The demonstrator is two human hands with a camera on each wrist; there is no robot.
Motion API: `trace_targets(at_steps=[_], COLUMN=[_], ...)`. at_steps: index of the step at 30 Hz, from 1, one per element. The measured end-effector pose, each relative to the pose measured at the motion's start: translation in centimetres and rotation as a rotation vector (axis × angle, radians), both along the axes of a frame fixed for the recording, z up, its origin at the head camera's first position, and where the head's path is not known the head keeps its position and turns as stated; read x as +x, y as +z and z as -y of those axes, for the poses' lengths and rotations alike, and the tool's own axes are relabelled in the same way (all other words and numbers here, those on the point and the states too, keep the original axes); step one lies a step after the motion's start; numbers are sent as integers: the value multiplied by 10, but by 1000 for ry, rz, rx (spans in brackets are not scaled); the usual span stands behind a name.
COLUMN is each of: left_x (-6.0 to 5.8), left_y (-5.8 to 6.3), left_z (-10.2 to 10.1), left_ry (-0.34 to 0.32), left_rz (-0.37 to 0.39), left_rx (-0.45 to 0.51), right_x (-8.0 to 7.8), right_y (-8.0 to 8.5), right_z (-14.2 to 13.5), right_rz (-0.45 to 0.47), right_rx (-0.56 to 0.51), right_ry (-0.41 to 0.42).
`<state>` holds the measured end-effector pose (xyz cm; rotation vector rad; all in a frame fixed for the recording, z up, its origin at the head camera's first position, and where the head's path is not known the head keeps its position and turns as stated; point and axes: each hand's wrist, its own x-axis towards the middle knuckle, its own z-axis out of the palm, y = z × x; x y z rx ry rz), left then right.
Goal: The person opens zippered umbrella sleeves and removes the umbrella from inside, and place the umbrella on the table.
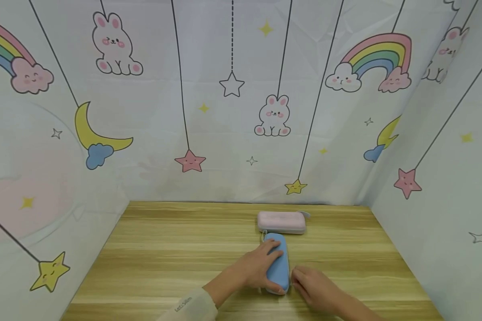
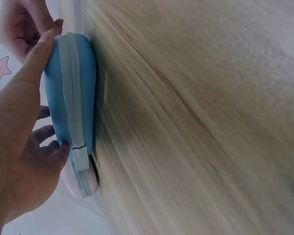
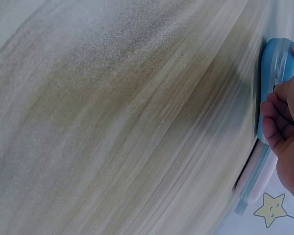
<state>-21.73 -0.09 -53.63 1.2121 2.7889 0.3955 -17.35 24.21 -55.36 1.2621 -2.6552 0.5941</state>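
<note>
Sleeve | left grip clasping closed blue case | right grip pinching zipper pull | pink case beyond | contents hidden

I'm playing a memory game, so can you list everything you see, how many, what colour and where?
wall cloth: count unclear, white, behind and at both sides
rabbits: three, white and pink, printed on the cloth
rainbows: two, multicoloured, upper left and right
moons: two, yellow, left and right
stars: several, pink, yellow, white, around the cloth
table: one, yellow-brown, below the cloth
blue case: one, blue, on the table
pink case: one, pale pink, behind the blue case
zips: two, pale, along the cases' sides
sleeve: one, cream, left arm
left grip: one, bare, holding the blue case
right grip: one, bare, seemingly pinching its zip
</note>
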Motion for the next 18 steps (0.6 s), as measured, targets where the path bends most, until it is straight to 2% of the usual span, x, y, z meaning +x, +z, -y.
trace_targets(at_steps=[11, 18], left_x=[0, 1], left_y=[1, 0], left_z=[1, 2], left_ry=[6, 5], left_rz=[18, 15], left_rx=[-4, 0], right_x=[2, 5], right_y=[0, 0], right_z=[1, 1], right_rz=[22, 78], right_rx=[-6, -3], right_ry=[42, 41])
